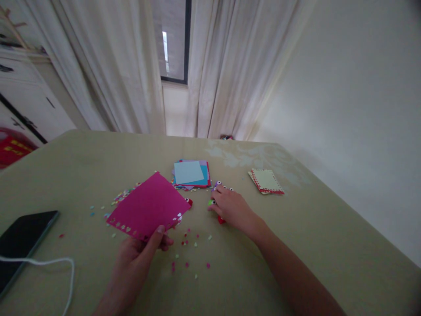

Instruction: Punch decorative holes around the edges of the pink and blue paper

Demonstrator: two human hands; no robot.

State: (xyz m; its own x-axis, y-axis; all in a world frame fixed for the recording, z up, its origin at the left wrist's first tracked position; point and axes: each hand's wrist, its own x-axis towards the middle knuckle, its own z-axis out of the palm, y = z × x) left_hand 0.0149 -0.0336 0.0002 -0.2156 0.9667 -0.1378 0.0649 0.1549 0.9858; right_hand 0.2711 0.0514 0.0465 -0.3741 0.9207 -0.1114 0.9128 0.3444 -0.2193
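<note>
My left hand (pixel 144 252) pinches a magenta paper square (pixel 153 204) by its near corner, thumb on top. Small cut-out shapes run along the two near edges of the sheet. To the right, my right hand (pixel 232 205) is closed over a cluster of small craft punches with googly eyes. Its fingers are around a green craft punch (pixel 211 202). A purple craft punch (pixel 217 183) shows past the fingertips, and a red craft punch (pixel 221 220) sits under the hand. Another red craft punch (pixel 188 202) is partly hidden by the magenta sheet's right corner.
Coloured paper sheets (pixel 190 172) are stacked farther back. Cream cards with patterned edges (pixel 267 181) lie at right. Paper confetti (pixel 126 193) is heaped behind the magenta sheet, with scattered bits in front. A phone (pixel 24 239) and white cable (pixel 49 262) are at left.
</note>
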